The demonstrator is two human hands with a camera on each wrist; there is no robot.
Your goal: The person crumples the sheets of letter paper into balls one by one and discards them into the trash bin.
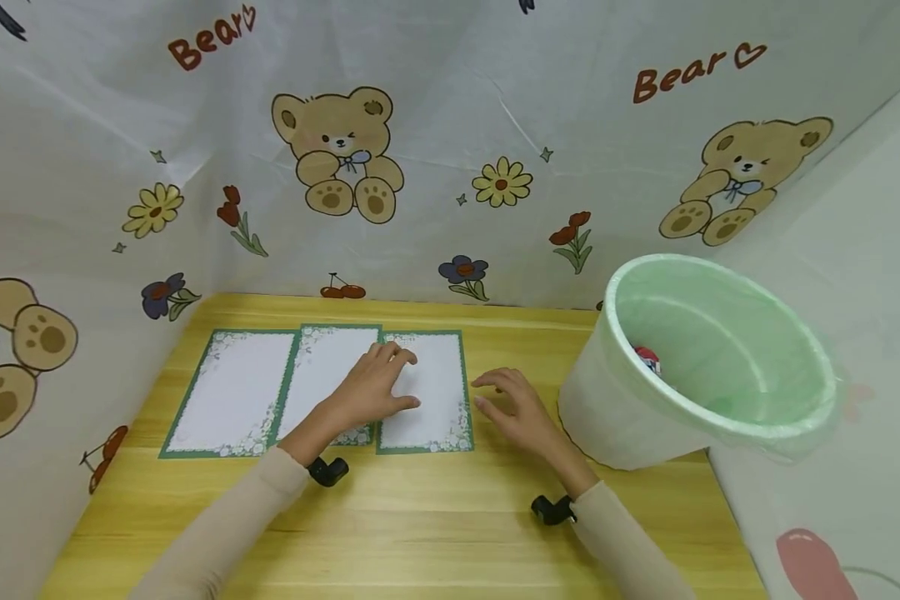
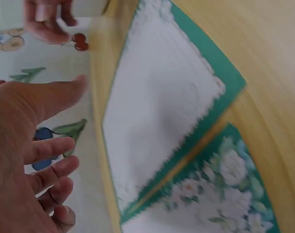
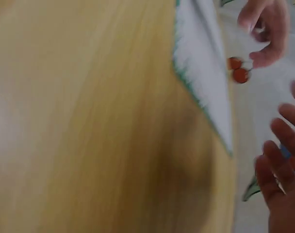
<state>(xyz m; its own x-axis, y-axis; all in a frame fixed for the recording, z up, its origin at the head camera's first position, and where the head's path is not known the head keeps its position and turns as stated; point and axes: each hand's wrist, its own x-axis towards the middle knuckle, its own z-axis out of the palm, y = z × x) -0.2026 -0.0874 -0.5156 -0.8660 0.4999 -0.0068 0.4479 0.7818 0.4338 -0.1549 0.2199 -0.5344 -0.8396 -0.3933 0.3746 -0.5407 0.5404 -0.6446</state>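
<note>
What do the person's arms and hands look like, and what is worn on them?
The left sleeve and right sleeve are long, beige and without visible print. The left hand and right hand wear no gloves. A small, black, rounded wrist camera shows at each cuff.

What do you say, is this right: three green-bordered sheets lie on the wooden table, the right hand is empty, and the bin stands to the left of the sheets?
The side is wrong: in the head view, the bin stands to the right of the sheets. Three green-bordered sheets lie on the wooden table, and the right hand is empty.
</note>
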